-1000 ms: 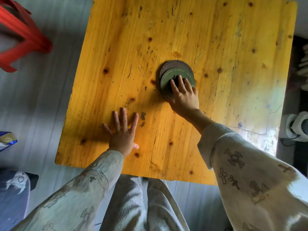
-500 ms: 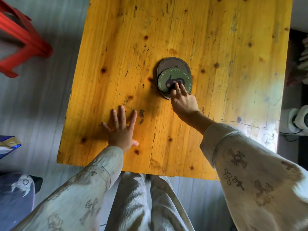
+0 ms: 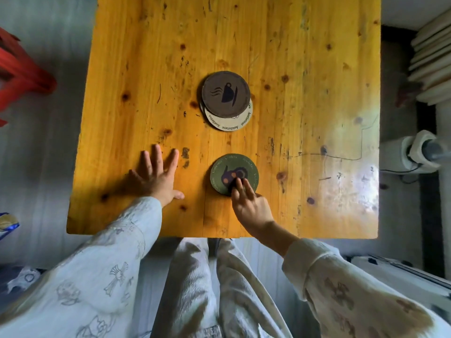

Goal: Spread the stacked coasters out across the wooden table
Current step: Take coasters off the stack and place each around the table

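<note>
A round green coaster with a dark printed figure [image 3: 233, 173] is pinned flat near the front edge of the yellow wooden table [image 3: 305, 57] by two extended fingers of the right hand [image 3: 251, 207]. The left hand [image 3: 155, 178] is spread wide, palm down, beside it. Behind, well apart, a brown cup-printed coaster [image 3: 225, 93] is seen overlapping a cream lettered coaster [image 3: 230, 123], perhaps with more beneath.

One coaster apart from the stack

I see my right hand [image 3: 252, 208] with two fingers [image 3: 240, 186] pressed on a green coaster [image 3: 233, 173] near the wooden surface's [image 3: 305, 69] front edge; my left hand [image 3: 156, 178] lies flat beside it, and the brown-topped stack [image 3: 225, 97] sits farther back.
</note>
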`<move>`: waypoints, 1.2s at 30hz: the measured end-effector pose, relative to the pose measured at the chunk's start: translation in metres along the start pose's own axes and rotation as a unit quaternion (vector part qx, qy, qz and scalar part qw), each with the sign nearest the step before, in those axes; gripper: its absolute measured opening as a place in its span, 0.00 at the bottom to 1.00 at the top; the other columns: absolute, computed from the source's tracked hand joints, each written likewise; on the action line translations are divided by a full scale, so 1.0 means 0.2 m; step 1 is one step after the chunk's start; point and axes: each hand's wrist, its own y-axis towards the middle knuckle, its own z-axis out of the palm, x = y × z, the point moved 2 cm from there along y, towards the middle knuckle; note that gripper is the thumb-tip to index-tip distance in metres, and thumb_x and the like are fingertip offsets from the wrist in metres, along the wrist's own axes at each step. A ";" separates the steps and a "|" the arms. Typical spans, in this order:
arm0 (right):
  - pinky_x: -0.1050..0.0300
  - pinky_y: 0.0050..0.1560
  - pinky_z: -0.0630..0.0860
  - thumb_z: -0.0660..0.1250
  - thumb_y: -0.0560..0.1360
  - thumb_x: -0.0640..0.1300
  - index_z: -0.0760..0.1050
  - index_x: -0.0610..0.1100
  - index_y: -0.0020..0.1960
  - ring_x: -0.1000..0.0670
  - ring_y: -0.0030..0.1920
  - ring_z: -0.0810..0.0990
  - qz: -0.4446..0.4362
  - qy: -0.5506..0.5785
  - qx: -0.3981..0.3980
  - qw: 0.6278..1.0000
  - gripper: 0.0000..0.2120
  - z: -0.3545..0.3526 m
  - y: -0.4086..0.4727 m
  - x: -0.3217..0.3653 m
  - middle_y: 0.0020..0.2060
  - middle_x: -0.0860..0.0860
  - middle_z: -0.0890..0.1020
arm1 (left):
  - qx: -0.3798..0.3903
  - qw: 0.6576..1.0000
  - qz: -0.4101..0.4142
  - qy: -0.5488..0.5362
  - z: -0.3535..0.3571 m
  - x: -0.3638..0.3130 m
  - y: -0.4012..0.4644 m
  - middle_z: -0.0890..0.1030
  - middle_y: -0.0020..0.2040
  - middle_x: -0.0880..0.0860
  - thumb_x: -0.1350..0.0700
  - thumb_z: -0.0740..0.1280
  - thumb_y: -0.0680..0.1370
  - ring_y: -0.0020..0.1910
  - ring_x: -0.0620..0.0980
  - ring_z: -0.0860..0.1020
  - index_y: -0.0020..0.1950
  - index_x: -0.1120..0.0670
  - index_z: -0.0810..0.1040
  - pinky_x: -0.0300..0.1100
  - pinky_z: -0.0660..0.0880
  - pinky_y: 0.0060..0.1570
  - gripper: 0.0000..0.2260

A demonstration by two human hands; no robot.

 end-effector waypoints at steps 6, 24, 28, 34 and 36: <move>0.50 0.70 0.67 0.59 0.79 0.44 0.64 0.38 0.70 0.42 0.75 0.58 0.002 0.230 -0.019 0.973 0.22 0.10 -0.09 -0.03 0.74 0.40 0.61 | -0.027 0.999 -0.020 -0.011 0.01 -0.10 -0.05 0.33 0.75 0.55 0.55 0.69 0.71 0.73 0.60 0.35 0.73 0.45 0.37 0.63 0.47 0.71 0.45; 0.33 0.59 0.74 0.53 0.80 0.38 0.73 0.37 0.62 0.32 0.57 0.77 0.334 0.677 0.028 0.655 0.15 0.03 -0.08 -0.23 0.56 0.34 0.80 | -0.031 0.962 0.083 -0.257 0.15 -0.50 -0.13 0.47 0.76 0.54 0.71 0.55 0.73 0.74 0.56 0.41 0.74 0.51 0.43 0.49 0.41 0.71 0.35; 0.34 0.62 0.72 0.52 0.80 0.37 0.73 0.35 0.62 0.32 0.59 0.76 0.349 0.690 0.027 0.634 0.15 0.02 -0.09 -0.27 0.57 0.33 0.78 | -0.034 0.958 0.091 -0.270 0.18 -0.51 -0.20 0.47 0.77 0.54 0.72 0.53 0.73 0.75 0.52 0.42 0.74 0.52 0.45 0.42 0.37 0.67 0.33; 0.35 0.62 0.73 0.52 0.81 0.39 0.71 0.35 0.63 0.33 0.60 0.75 0.349 0.689 0.033 0.634 0.16 0.02 -0.12 -0.28 0.59 0.33 0.77 | -0.001 0.945 0.073 -0.320 0.25 -0.51 -0.30 0.48 0.76 0.54 0.71 0.54 0.73 0.75 0.53 0.43 0.73 0.52 0.48 0.47 0.44 0.72 0.32; 0.34 0.62 0.72 0.52 0.81 0.40 0.71 0.36 0.64 0.33 0.60 0.75 0.352 0.689 0.032 0.633 0.16 0.02 -0.14 -0.28 0.60 0.35 0.77 | 0.012 0.938 0.060 -0.341 0.26 -0.51 -0.33 0.48 0.76 0.53 0.71 0.54 0.74 0.75 0.54 0.44 0.73 0.50 0.48 0.48 0.48 0.72 0.32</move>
